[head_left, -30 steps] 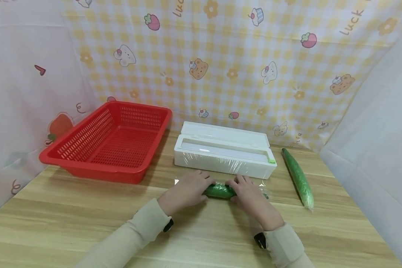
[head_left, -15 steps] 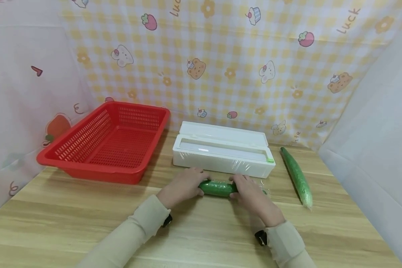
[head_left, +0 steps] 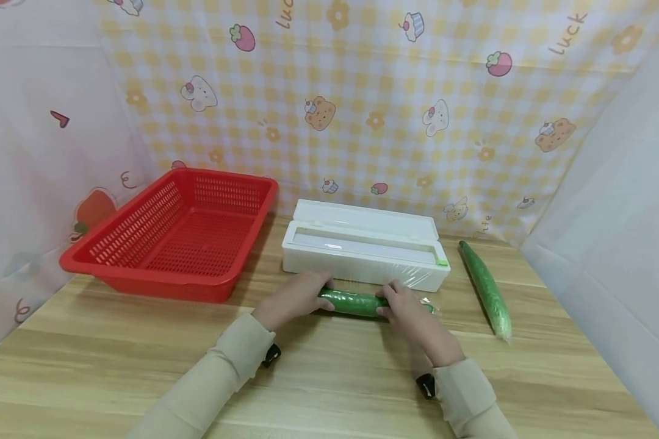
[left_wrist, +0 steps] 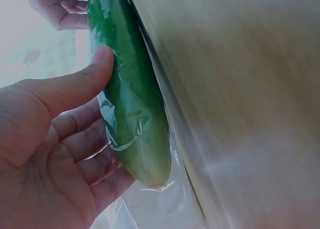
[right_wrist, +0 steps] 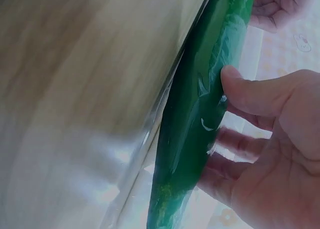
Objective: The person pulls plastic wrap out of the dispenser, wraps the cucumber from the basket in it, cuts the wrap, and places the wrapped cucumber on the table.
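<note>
A cucumber (head_left: 354, 303) lies crosswise in front of the white cling film box (head_left: 324, 264), clear film wrapped around it. My left hand (head_left: 296, 297) holds its left part, thumb on the near side and fingers on the far side. Farther right, my right hand (head_left: 409, 311) grips it the same way. In the left wrist view the cucumber's pale end (left_wrist: 152, 174) shows under film, with loose film (left_wrist: 175, 204) beyond it. The right wrist view shows the thumb pressing the film-covered green skin (right_wrist: 192, 109).
A red plastic basket (head_left: 159, 281) stands at the left. At the right lies another cucumber (head_left: 486, 289) wrapped in film. The box's lid (head_left: 365, 218) is raised at the back, and a green slide cutter (head_left: 442, 262) sits at its right end. A patterned cloth hangs behind.
Both hands have moved slightly forward with the cucumber, nearer the box. My left hand has shifted left along it, so more green shows between the hands.
</note>
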A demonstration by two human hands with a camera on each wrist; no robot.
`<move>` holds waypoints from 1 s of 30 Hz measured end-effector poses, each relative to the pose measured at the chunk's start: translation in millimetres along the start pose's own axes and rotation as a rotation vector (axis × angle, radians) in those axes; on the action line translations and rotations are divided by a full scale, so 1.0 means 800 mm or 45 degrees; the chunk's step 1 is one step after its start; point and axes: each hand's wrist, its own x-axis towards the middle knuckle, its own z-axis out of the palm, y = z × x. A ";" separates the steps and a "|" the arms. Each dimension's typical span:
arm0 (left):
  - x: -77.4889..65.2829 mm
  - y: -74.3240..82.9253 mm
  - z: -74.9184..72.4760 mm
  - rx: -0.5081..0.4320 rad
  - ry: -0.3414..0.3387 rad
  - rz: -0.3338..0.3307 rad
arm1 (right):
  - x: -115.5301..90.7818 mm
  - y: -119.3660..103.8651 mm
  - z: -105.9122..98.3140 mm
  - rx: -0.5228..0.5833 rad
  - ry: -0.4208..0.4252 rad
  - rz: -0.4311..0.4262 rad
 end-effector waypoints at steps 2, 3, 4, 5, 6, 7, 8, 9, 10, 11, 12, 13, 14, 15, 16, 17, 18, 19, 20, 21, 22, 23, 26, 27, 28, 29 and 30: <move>0.000 0.001 -0.001 0.014 0.012 0.003 | 0.000 -0.001 0.000 -0.005 0.025 0.001; -0.001 0.001 -0.001 0.021 0.016 0.002 | 0.000 -0.002 0.000 -0.005 0.033 0.006; -0.001 0.002 -0.002 0.024 0.021 -0.001 | 0.000 -0.002 0.000 -0.010 0.036 0.015; -0.001 0.002 -0.002 0.029 0.025 -0.002 | 0.000 -0.002 0.000 -0.017 0.032 0.030; -0.002 0.002 -0.002 0.026 0.027 -0.005 | 0.000 -0.003 -0.001 -0.024 0.021 0.048; -0.002 0.002 -0.003 0.021 0.029 -0.008 | 0.000 -0.004 -0.002 -0.030 0.005 0.066; -0.003 0.002 -0.003 0.017 0.031 -0.012 | 0.000 -0.005 -0.002 -0.035 -0.012 0.080; -0.003 0.002 -0.003 0.013 0.034 -0.012 | 0.000 -0.006 -0.003 -0.040 -0.031 0.096; -0.003 0.002 -0.003 0.007 0.039 -0.011 | 0.000 -0.007 -0.003 -0.049 -0.048 0.111; -0.004 0.002 -0.003 0.004 0.041 -0.012 | 0.000 -0.008 -0.004 -0.057 -0.060 0.124; -0.004 0.002 -0.003 0.001 0.046 -0.011 | 0.001 -0.008 -0.004 -0.064 -0.067 0.133; -0.004 0.002 -0.003 0.008 0.051 -0.008 | 0.001 -0.009 -0.004 -0.073 -0.068 0.139; -0.004 0.003 -0.004 0.014 0.057 -0.007 | 0.001 -0.009 -0.004 -0.088 -0.066 0.145; -0.003 0.003 -0.004 0.023 0.060 -0.006 | 0.002 -0.008 -0.005 -0.111 -0.055 0.142; -0.003 0.003 -0.004 0.037 0.066 -0.005 | 0.002 -0.008 -0.005 -0.132 -0.045 0.139; -0.002 0.004 -0.004 0.051 0.075 -0.005 | 0.003 -0.007 -0.005 -0.155 -0.035 0.133; -0.002 0.004 -0.004 0.064 0.087 -0.005 | 0.004 -0.007 -0.005 -0.174 -0.027 0.127; -0.001 0.004 -0.004 0.077 0.095 -0.008 | 0.005 -0.007 -0.005 -0.195 -0.014 0.115; 0.000 0.004 -0.004 0.086 0.102 -0.015 | 0.006 -0.006 -0.004 -0.211 -0.003 0.103; 0.001 0.004 -0.004 0.094 0.106 -0.024 | 0.007 -0.005 -0.004 -0.224 0.009 0.090; 0.002 0.004 -0.004 0.097 0.113 -0.033 | 0.008 -0.005 -0.004 -0.228 0.012 0.087; 0.003 0.004 -0.005 0.092 0.117 -0.046 | 0.009 -0.005 -0.004 -0.231 0.015 0.082; 0.008 0.002 -0.006 0.100 0.117 -0.076 | 0.012 -0.005 -0.004 -0.221 0.015 0.080; 0.010 0.001 -0.006 0.106 0.118 -0.081 | 0.014 -0.005 -0.005 -0.215 0.009 0.083; 0.011 0.001 -0.007 0.114 0.116 -0.086 | 0.015 -0.004 -0.005 -0.207 0.001 0.086; 0.013 0.001 -0.007 0.128 0.109 -0.093 | 0.017 -0.004 -0.005 -0.198 -0.011 0.092; 0.014 0.000 -0.007 0.146 0.102 -0.091 | 0.018 -0.004 -0.005 -0.187 -0.021 0.099</move>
